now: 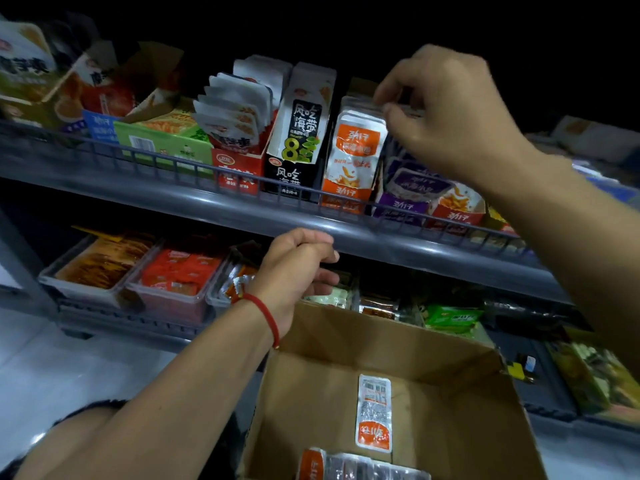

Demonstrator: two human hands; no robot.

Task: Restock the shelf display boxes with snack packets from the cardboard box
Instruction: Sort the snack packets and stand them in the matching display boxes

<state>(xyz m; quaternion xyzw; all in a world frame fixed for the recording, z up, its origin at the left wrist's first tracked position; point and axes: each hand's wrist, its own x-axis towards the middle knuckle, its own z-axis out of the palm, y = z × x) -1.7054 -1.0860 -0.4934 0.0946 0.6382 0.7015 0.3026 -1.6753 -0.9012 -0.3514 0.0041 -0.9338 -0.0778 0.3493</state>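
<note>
Head view: right hand (446, 112) pinches tops of orange-and-white foil snack packets (353, 157) upright in orange display box (343, 199) on grey upper shelf (242, 209). Left hand (298, 268) loosely curled, holding nothing, above brown cardboard box (433, 410); loose packet (374, 414) inside.

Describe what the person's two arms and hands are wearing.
Both forearms are bare, with no gloves, rings or watch in view. The left hand has a thin red cord bracelet around its wrist. The right hand and its wrist wear nothing. A dark sleeve edge shows near the left elbow.
</note>
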